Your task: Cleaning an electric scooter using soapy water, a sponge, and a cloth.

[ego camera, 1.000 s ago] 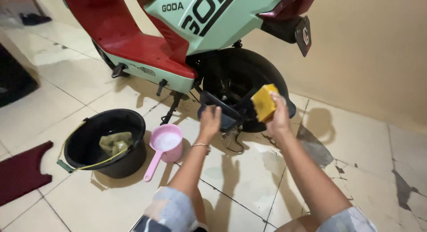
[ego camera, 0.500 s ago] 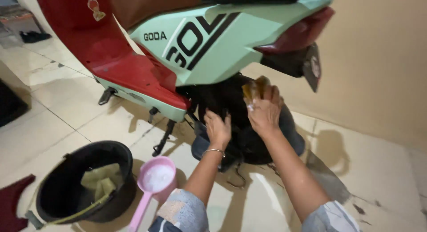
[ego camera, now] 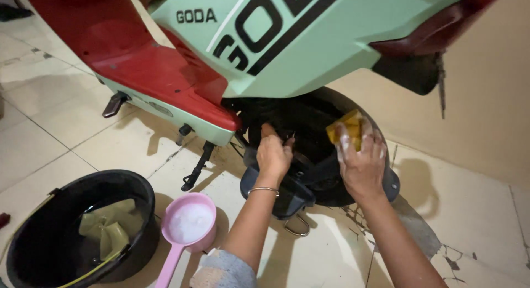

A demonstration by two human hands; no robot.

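Head view: right hand [ego camera: 361, 161] has lowered sponge [ego camera: 345, 128] onto rear wheel [ego camera: 326, 183]

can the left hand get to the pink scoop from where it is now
Probably yes. The left hand rests on the black rear fender, and the pink scoop stands on the tiled floor just below and left of that forearm, with nothing between them. The black bucket sits farther left.

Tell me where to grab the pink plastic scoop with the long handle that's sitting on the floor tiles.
Grip the pink plastic scoop by its long handle, coming from the near side, beside the black bucket. The handle slants down toward the viewer and lies free, while the cup holds white foamy liquid, so lift it level. A lower grip looks likely easiest.
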